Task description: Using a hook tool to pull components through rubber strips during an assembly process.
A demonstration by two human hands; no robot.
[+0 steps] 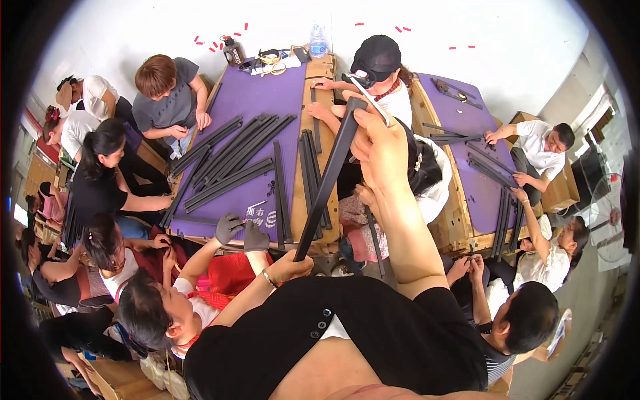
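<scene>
A long black bar (328,183) runs slantwise in front of me, its upper end raised to the right. My right hand (377,137) is closed around it near that upper end, thumb and fingers on its sides. At the lower end my left hand (291,267) wraps around the bar; a bracelet is on that wrist. By my right fingers, a thin pale strip (369,99) slants across; I cannot tell whether that hand also holds it. On the purple-topped table (233,100) beyond, many similar black bars (243,150) lie in a loose pile.
A person with grey gloves (230,228) works close on my left. Another in a black cap (377,59) sits across. A second purple table (477,193) with more bars is at the right, people around it. A clear bottle (319,41) and dark jug (233,51) stand at the back.
</scene>
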